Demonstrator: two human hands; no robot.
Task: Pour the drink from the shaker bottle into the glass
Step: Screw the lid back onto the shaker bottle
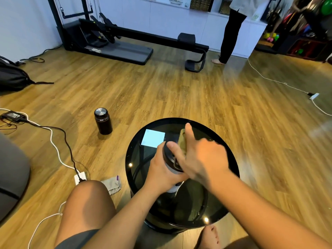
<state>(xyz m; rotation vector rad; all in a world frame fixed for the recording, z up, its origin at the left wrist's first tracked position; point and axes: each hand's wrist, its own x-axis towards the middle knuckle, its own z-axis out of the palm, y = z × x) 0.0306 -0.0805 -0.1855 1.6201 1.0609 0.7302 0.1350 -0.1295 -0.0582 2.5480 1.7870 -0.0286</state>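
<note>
The right hand's fingers (175,150) pressed on the dark cap of the shaker bottle (172,169), index finger raised, working the lid rather than clenched. The left hand (162,170) was wrapped tight around the bottle's body, holding it tilted over the middle of the round glass desk (231,168). No glass could be made out; the hands may have hidden it. The bottle's contents could not be seen. If the lid popped free while tilted, the drink would likely spill across the desk. At ten o'clock, a dark flask (103,121) stood capped on the floor.

shaker bottle (170,159) mostly behind hands (203,159)
</note>
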